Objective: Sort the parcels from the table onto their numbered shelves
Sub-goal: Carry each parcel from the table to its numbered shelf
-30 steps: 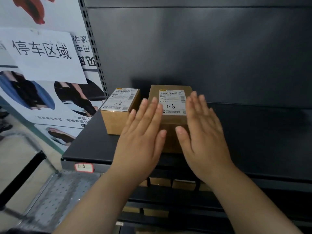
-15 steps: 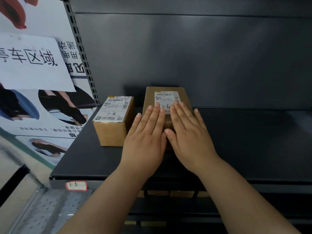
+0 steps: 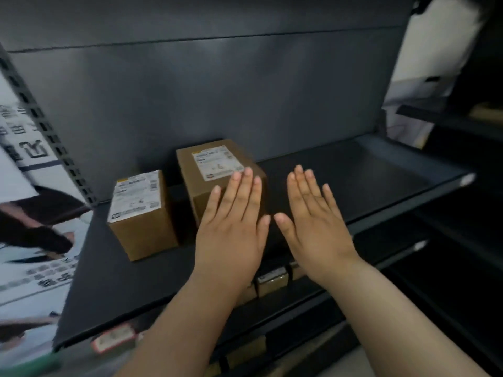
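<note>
Two brown cardboard parcels with white labels stand on a dark metal shelf point(image 3: 367, 180). The smaller parcel point(image 3: 141, 213) is on the left, and the larger parcel point(image 3: 215, 170) sits behind and to its right, against the back panel. My left hand point(image 3: 234, 227) is flat with fingers apart, in front of the larger parcel's near right corner and holding nothing. My right hand point(image 3: 315, 221) is flat and open over bare shelf to the right of that parcel. A red-edged number tag point(image 3: 114, 340) is on the shelf's front lip.
Posters point(image 3: 32, 227) with printed text hang left of the slotted upright point(image 3: 49, 131). More small boxes point(image 3: 272, 278) show on the shelf below. Another dark rack point(image 3: 468, 159) stands to the right. The shelf surface right of the parcels is bare.
Both hands have come off the larger parcel, which stays pushed back on the shelf. My right hand has moved to the right. The view has swung right and blurred.
</note>
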### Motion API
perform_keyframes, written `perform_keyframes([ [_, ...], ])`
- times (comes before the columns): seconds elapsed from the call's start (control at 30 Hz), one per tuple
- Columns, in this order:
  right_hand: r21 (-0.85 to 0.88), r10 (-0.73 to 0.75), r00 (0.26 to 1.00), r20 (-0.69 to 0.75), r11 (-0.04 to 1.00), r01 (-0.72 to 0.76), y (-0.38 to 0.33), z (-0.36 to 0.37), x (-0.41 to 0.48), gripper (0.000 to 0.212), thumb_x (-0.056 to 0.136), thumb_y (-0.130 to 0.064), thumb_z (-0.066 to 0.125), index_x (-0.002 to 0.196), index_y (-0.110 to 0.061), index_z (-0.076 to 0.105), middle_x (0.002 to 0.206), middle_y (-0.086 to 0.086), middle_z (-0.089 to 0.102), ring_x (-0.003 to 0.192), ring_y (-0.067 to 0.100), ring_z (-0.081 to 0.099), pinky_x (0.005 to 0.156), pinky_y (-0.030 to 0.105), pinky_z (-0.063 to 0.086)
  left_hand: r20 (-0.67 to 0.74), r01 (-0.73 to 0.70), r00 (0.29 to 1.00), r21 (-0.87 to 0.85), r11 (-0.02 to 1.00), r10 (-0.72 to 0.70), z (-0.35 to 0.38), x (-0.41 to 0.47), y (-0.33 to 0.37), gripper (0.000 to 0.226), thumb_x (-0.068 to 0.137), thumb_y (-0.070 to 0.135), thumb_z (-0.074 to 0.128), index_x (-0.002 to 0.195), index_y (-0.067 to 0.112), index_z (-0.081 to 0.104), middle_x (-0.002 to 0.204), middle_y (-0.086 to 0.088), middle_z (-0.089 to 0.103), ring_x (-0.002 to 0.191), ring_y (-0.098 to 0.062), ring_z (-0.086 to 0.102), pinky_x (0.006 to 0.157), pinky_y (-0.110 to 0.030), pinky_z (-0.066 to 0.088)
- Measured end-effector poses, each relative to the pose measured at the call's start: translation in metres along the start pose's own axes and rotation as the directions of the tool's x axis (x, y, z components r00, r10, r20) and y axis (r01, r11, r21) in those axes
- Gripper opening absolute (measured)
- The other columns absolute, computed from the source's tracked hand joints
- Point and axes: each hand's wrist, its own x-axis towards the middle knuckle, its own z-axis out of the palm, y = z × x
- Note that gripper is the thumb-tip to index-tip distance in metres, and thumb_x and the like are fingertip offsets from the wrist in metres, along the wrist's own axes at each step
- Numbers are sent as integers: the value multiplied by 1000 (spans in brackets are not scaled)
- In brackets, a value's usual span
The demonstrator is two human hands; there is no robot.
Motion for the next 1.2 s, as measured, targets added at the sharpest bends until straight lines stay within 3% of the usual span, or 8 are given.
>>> perform_keyframes([
  [0.23,-145,409,910,-59,899,-414,47,-44,-128,75,84,-63,-18,144,-19,-14,153,-3,-21,139,10,-27,115,33,-13,70,-269,953,-249,930,294,0,-12,110,62,97,46,10,149,14,9,157,-2,3,146,-17,0,116,-37,-3],
  [0.33,-191,578,808,-113,786,-589,67,-77,-199,79,80,-64,-24,144,-20,-14,152,-4,-21,139,10,-26,116,35,-11,26,-447,875,-339,828,483,-7,-25,182,61,97,44,24,146,9,26,154,-8,26,143,-20,19,114,-40,10],
  [0.5,-246,776,584,-237,534,-809,89,-141,-318,74,80,-61,-20,143,-22,-19,151,-5,-25,139,12,-27,115,35,-14,-109,-670,697,-451,589,709,-42,-58,308,60,97,48,25,147,14,26,153,-7,27,143,-21,21,114,-43,11],
  [0.67,-298,848,422,-321,333,-895,105,-202,-439,84,80,-64,-24,150,-25,-2,157,-2,-13,141,13,-23,115,37,-12,-118,-751,520,-535,387,846,-90,-107,428,60,97,55,17,148,24,15,156,-3,20,145,-19,13,119,-43,10],
  [0.77,-302,878,303,-370,194,-933,114,-240,-516,73,84,-62,-12,149,-29,-5,158,-4,-12,141,13,-24,115,37,-13,-157,-766,408,-594,243,899,-123,-147,504,63,87,59,-8,145,33,-16,156,5,-16,143,-12,-20,116,-38,-14],
  [0.83,-308,887,232,-400,108,-945,118,-265,-570,75,84,-62,-12,150,-29,-2,159,-3,-9,141,14,-24,115,38,-13,-178,-770,360,-612,184,916,-146,-178,554,62,83,58,-16,140,34,-26,150,7,-28,138,-10,-29,113,-38,-19],
  [1.07,-258,882,-45,-469,-186,-948,107,-333,-737,78,80,-61,-11,151,-30,-1,159,-4,-10,140,13,-23,116,38,-11,-257,-770,137,-636,-60,957,-221,-284,692,55,96,53,4,139,34,-25,153,6,-26,140,-10,-28,116,-39,-16],
  [1.2,-199,858,-198,-473,-324,-925,95,-347,-807,79,79,-63,-12,151,-33,-2,157,-8,-14,143,15,-22,118,38,-10,-320,-781,14,-595,-190,947,-247,-327,751,58,88,55,-11,139,34,-28,154,6,-27,142,-12,-27,115,-40,-16],
])
